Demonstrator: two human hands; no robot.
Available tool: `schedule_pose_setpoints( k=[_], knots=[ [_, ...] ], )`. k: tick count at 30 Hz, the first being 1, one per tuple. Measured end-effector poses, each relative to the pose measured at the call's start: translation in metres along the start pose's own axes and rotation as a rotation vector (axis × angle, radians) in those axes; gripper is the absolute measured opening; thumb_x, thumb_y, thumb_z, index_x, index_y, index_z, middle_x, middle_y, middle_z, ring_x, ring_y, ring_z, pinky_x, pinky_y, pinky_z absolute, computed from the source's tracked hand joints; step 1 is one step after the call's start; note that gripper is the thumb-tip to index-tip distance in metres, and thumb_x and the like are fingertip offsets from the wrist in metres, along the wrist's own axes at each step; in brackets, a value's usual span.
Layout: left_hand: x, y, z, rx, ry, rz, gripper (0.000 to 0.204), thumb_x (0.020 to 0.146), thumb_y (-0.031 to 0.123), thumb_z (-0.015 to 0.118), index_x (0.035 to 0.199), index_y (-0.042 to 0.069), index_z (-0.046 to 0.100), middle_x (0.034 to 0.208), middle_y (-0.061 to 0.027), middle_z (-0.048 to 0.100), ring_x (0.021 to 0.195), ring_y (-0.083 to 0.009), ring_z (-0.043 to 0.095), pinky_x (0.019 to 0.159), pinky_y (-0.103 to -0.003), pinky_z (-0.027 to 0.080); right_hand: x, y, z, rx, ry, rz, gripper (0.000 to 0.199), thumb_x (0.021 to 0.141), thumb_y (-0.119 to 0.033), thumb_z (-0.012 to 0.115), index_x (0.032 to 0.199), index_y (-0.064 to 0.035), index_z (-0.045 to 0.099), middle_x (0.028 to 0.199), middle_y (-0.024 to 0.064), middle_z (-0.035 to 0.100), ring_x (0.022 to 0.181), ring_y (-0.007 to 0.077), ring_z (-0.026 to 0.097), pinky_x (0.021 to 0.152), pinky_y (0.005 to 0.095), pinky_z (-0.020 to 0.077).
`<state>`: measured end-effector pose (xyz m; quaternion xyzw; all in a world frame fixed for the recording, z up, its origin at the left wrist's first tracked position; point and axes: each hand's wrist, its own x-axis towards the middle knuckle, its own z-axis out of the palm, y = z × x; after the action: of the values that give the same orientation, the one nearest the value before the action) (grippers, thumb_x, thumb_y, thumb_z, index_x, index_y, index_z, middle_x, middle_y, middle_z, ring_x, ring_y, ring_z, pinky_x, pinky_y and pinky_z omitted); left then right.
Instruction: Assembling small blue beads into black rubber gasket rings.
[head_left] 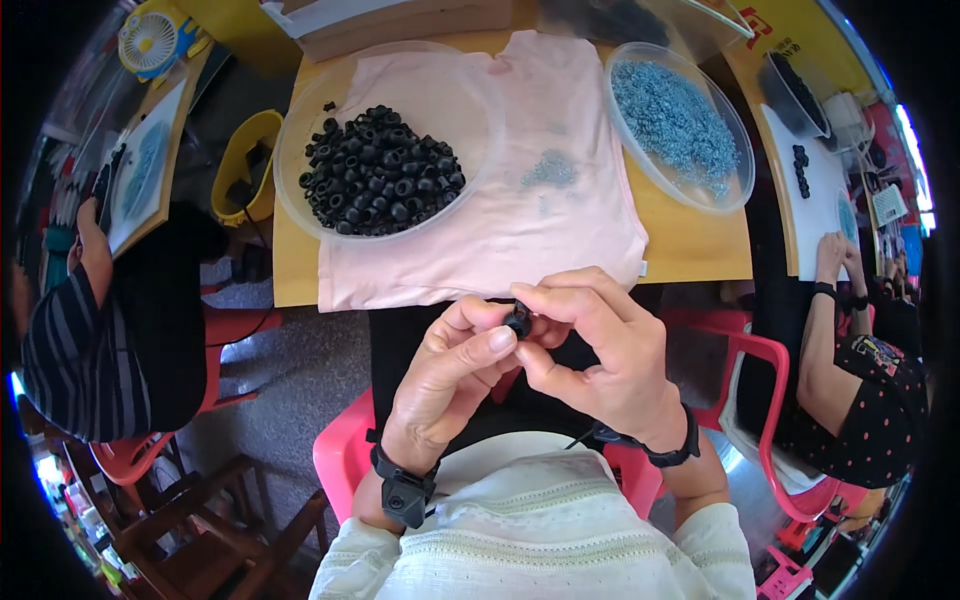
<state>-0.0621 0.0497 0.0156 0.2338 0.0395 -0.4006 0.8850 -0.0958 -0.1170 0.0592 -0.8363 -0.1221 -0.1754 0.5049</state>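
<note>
I see both hands pinching one small black ring over my lap: left hand thumb and forefinger, right hand fingertips. Its axis is too hidden to tell.

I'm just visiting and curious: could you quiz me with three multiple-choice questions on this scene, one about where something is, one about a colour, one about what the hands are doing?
1. Where is the bowl of black rings?
A. On the left of the pink cloth
B. On the floor
C. On the red chair

2. What colour are the small bits in the right bowl?
A. Yellow
B. Grey-blue
C. Red

3. What are the two hands doing?
A. Resting flat on the table
B. Pinching one black ring between them
C. Lifting a bowl

Answers:
1 A: the bowl lies on the cloth's left part, on the table.
2 B: the heap looks grey-blue.
3 B: the left hand and right hand meet at the ring, fingertips closed on it, above the lap.
</note>
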Motion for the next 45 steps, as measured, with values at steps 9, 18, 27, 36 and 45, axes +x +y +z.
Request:
schedule_pose_setpoints(
  k=[9, 18, 27, 36, 45],
  knots=[
    [0.001, -0.005, 0.007, 0.050, 0.024, -0.038, 0.009, 0.090, 0.007, 0.065, 0.098, 0.007, 0.067, 0.101, -0.0139, 0.068, 0.099, -0.0249, 0.065, 0.091, -0.037, 0.052, -0.004, 0.015, -0.006, 0.134, 0.032, -0.011, 0.039, 0.066, 0.007, 0.073, 0.103, 0.0003, 0.066, 0.091, 0.0074, 0.064, 0.066, 0.0117, 0.060, 0.057, 0.0227, 0.0521],
    [0.017, -0.014, 0.015, 0.059, -0.016, -0.097, 0.006, 0.091, 0.006, 0.064, 0.096, 0.006, 0.067, 0.101, -0.0154, 0.068, 0.100, -0.0236, 0.065, 0.091, -0.038, 0.052, -0.011, 0.025, -0.020, 0.097, 0.073, -0.027, 0.038, 0.064, 0.005, 0.075, 0.101, -0.0001, 0.068, 0.092, 0.0080, 0.067, 0.066, 0.0117, 0.060, 0.058, 0.0226, 0.0512],
    [0.020, -0.007, 0.031, 0.113, -0.005, -0.072, 0.018, 0.098, 0.021, 0.057, 0.101, 0.004, 0.062, 0.108, -0.0161, 0.065, 0.104, -0.0249, 0.065, 0.092, -0.039, 0.052, -0.002, 0.028, -0.034, 0.091, 0.080, -0.086, 0.041, 0.063, 0.000, 0.078, 0.103, -0.0049, 0.069, 0.101, 0.0084, 0.070, 0.084, 0.0195, 0.064, 0.072, 0.0296, 0.0517],
    [0.019, -0.011, 0.019, 0.105, -0.054, 0.037, 0.007, 0.093, 0.007, 0.061, 0.098, 0.003, 0.064, 0.101, -0.0171, 0.066, 0.099, -0.0250, 0.065, 0.086, -0.035, 0.053, -0.003, 0.017, -0.028, 0.073, -0.012, 0.008, 0.042, 0.067, 0.003, 0.076, 0.107, -0.0062, 0.068, 0.092, 0.0049, 0.066, 0.076, 0.0156, 0.059, 0.066, 0.0261, 0.0514],
    [0.017, -0.012, 0.025, 0.106, 0.053, 0.049, 0.007, 0.093, 0.007, 0.061, 0.098, 0.003, 0.065, 0.098, -0.0124, 0.068, 0.093, -0.0197, 0.066, 0.084, -0.034, 0.053, -0.003, 0.008, -0.025, -0.199, -0.036, -0.013, 0.050, 0.064, -0.004, 0.079, 0.112, -0.0012, 0.064, 0.093, 0.0081, 0.065, 0.076, 0.0226, 0.061, 0.068, 0.0312, 0.0531]
  ],
)
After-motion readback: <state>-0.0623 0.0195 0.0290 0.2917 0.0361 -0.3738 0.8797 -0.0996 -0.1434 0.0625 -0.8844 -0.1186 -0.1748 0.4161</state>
